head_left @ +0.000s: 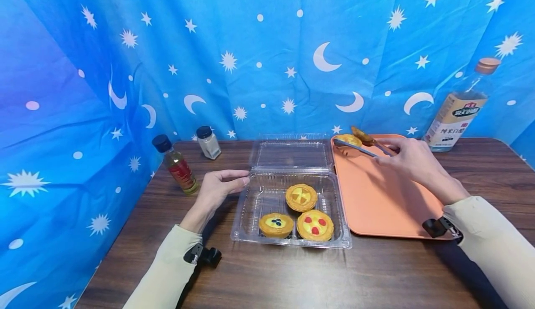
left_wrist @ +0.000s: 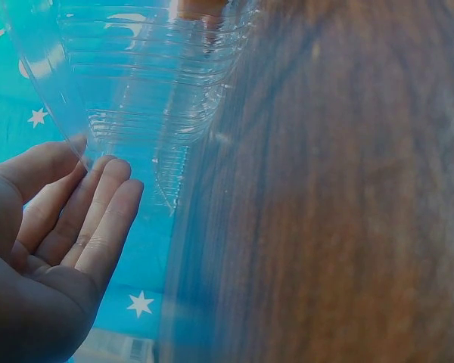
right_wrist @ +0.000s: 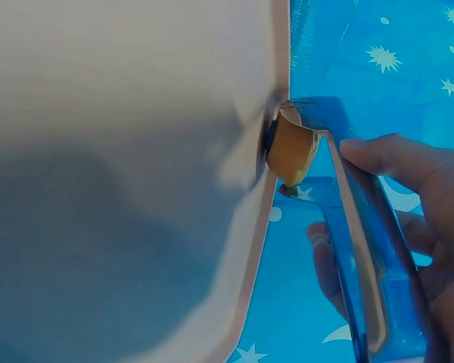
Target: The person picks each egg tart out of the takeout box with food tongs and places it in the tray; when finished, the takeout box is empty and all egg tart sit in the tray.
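Note:
My left hand (head_left: 217,186) pinches the left rim of a clear plastic clamshell box (left_wrist: 147,83), thumb on one side and fingertips on the other. Inside the box sit three egg tarts: one with yellow fruit pieces (head_left: 301,198), one with dark blue berries (head_left: 276,226) and one with red pieces (head_left: 315,226). My right hand (head_left: 411,158) holds metal tongs (right_wrist: 352,219) by their arms. Between the tong ends is another tart (right_wrist: 293,149), at the far left corner of the orange tray (head_left: 384,197). Its topping is hard to make out.
The box's lid (head_left: 292,154) lies folded back toward the star-patterned curtain (head_left: 259,86). At the left stand an oil bottle (head_left: 180,169) and a black-capped shaker (head_left: 209,144). A tall vinegar bottle (head_left: 453,114) stands behind the tray's right side.

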A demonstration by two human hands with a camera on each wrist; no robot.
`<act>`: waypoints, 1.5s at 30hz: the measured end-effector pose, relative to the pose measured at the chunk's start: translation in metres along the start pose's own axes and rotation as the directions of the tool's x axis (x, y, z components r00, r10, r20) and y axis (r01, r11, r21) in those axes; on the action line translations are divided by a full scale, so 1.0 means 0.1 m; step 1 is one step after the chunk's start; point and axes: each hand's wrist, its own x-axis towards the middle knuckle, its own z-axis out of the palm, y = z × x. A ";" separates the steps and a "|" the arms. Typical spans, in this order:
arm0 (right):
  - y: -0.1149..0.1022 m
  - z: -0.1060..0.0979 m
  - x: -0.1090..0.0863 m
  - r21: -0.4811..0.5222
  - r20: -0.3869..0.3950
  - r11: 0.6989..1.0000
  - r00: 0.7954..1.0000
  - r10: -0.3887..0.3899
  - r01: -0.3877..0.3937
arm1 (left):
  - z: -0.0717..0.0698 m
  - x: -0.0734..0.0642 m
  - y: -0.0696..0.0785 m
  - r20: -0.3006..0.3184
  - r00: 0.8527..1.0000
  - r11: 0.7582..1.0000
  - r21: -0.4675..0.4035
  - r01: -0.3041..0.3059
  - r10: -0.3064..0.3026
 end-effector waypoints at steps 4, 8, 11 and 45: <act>-0.01 -0.01 0.00 0.001 0.011 1.000 1.000 0.011 -0.011 | 0.00 0.00 0.00 -0.001 1.000 1.000 0.004 -0.004 0.004; -0.03 -0.04 -0.02 0.005 0.017 1.000 1.000 0.016 -0.016 | 0.00 0.00 0.00 0.001 1.000 1.000 0.002 -0.006 0.006; -0.05 -0.07 -0.04 0.009 0.022 1.000 1.000 0.022 -0.022 | 0.00 0.00 0.00 0.001 1.000 1.000 -0.006 -0.001 0.001; -0.64 -0.26 -0.47 0.154 0.038 0.985 0.996 -0.078 0.072 | 0.00 0.00 0.01 0.002 1.000 0.999 -0.038 0.007 -0.007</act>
